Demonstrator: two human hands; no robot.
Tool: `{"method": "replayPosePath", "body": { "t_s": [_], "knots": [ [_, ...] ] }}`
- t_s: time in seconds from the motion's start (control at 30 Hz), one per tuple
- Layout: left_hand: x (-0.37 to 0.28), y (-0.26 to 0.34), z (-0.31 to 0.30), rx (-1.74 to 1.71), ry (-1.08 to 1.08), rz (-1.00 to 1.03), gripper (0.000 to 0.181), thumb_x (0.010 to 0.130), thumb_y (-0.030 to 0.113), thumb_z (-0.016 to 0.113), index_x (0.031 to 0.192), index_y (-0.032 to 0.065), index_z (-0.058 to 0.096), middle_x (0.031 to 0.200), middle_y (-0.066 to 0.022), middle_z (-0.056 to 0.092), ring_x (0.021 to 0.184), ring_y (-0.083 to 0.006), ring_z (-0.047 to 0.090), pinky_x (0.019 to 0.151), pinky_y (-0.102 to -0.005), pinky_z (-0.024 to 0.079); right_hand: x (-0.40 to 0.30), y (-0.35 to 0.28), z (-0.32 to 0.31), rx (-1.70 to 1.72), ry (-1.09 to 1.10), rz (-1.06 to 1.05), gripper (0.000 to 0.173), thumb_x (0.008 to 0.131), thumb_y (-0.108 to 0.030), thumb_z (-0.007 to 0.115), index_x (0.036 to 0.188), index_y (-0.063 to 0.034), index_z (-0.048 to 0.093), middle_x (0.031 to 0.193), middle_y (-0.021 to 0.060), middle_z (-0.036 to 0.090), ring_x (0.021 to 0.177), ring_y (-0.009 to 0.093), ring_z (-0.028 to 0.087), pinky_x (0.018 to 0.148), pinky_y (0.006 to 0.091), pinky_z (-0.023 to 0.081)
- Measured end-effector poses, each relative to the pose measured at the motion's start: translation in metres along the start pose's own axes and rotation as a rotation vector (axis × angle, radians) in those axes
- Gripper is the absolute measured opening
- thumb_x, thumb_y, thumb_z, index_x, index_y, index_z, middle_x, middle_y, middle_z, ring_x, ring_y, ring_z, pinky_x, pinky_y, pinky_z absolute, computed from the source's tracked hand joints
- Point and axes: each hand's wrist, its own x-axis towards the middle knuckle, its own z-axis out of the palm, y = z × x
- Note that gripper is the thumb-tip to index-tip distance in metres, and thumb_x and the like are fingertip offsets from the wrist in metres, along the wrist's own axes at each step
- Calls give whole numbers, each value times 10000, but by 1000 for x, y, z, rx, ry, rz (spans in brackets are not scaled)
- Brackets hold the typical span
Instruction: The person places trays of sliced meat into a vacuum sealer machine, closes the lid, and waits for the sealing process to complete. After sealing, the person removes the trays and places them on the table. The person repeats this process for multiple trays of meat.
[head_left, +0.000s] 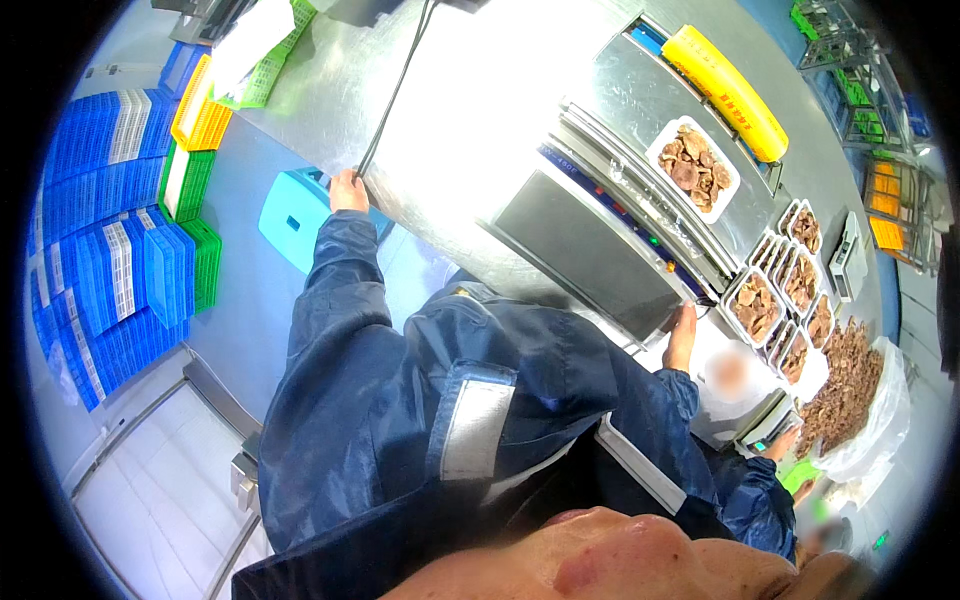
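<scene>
My left hand (349, 193) rests at the edge of a steel table (315, 82), where a black cable (391, 97) runs down to it. Whether the fingers grip the cable or only touch it is unclear. My right hand (681, 337) is against the near right corner of a film wrapping machine, beside its dark flat plate (589, 255); its fingertips are partly hidden. On the machine's steel bed (622, 82) lies a white tray of sliced brown mushrooms (694, 166). A yellow film roll (724, 94) bearing writing sits at the far side.
Stacked mushroom trays (756, 306) and a loose mushroom heap (844, 382) lie to the right. Another person's hand (784, 442) is by a scale (772, 424). Blue crates (112, 255) stand at left, and a turquoise bin (292, 217) is below the table edge.
</scene>
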Motion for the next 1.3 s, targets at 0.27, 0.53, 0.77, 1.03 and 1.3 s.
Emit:
{"method": "replayPosePath", "body": {
  "t_s": [0.27, 0.53, 0.77, 1.03, 1.3],
  "knots": [
    [-6, -22, -17, -73, -104, 74, 232, 887, 187, 615, 1036, 9, 603, 985, -220, 607, 955, -396, 578, 842, -462, 468, -10, -2, 18, -332, 131, -113, 676, 988, -438, 480, 1432, 56, 358, 1280, 169, 550, 1151, 216, 526, 1003, 304, 383],
    [-25, -14, -13, -213, -135, 144, 230, 863, 172, 659, 996, 9, 567, 925, -176, 603, 851, -339, 597, 768, -417, 485, -7, 18, 14, -311, 201, -53, 634, 993, -441, 460, 1378, 62, 442, 1245, 188, 577, 1077, 254, 560, 917, 323, 444],
    [-50, 31, -31, -325, -335, 140, 280, 866, 196, 661, 1100, 69, 574, 1046, -176, 638, 947, -379, 622, 805, -438, 507, -36, -1, 29, -368, 248, -170, 514, 1006, -421, 439, 1096, 46, 633, 923, 109, 641, 765, 191, 526, 719, 313, 428],
    [-66, 27, -34, -287, -277, 183, 251, 828, 127, 667, 1017, 10, 549, 990, -192, 613, 941, -356, 600, 812, -436, 477, -31, 1, 26, -535, 275, -222, 557, 991, -399, 443, 1182, 97, 608, 1190, 279, 620, 1121, 394, 581, 987, 389, 413],
    [-95, 37, -29, -392, -439, 54, 250, 832, 91, 629, 1067, 56, 549, 885, -187, 659, 844, -358, 647, 752, -450, 503, -44, 8, 27, -575, 311, -386, 465, 990, -342, 468, 1131, 67, 638, 1031, 273, 653, 977, 414, 602, 899, 424, 443]
  ]
}}
